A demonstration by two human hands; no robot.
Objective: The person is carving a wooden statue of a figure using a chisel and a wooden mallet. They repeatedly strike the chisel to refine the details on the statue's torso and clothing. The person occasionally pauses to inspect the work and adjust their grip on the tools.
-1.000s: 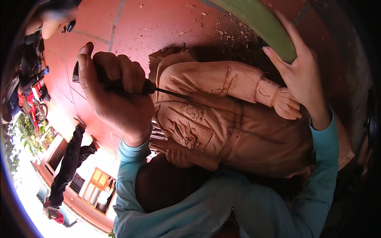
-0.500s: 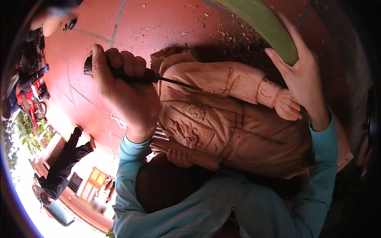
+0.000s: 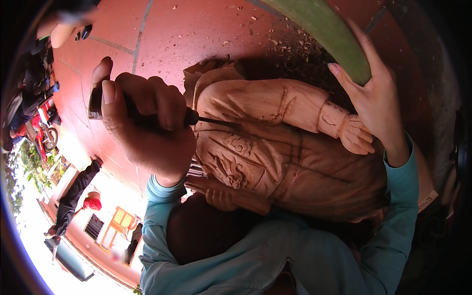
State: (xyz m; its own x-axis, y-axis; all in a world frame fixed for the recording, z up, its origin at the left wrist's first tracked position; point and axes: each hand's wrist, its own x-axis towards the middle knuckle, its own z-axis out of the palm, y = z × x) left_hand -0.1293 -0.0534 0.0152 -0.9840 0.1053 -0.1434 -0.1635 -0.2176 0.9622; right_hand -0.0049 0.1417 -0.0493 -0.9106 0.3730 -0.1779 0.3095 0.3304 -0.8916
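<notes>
A carved wooden figure [image 3: 314,157] in a robe lies across in front of me, with sleeve folds, a flower and a raised ornament on its chest. My left hand [image 3: 147,123] is wrapped around the dark handle of a chisel [image 3: 191,117], its thumb partly lifted. The thin shaft points right over the figure's chest and upper arm; whether its tip touches the wood I cannot tell. My right hand [image 3: 377,96] grips the lower end of a long, smooth green club-shaped piece [image 3: 327,32], which runs out past the top edge. The figure's carved hand [image 3: 356,135] is just below my right wrist.
Wood chips [image 3: 300,46] litter the red tiled floor [image 3: 187,29] beyond the figure. A dark rounded shape [image 3: 201,228] is near my lap. At the left are a person [image 3: 73,196] in dark clothes, a red motorbike [image 3: 46,130] and a building front [image 3: 113,226].
My left hand has shifted left and slightly down with the chisel, and its grip has turned and loosened. My right hand and the green piece are nearly still. People at the left have moved.
</notes>
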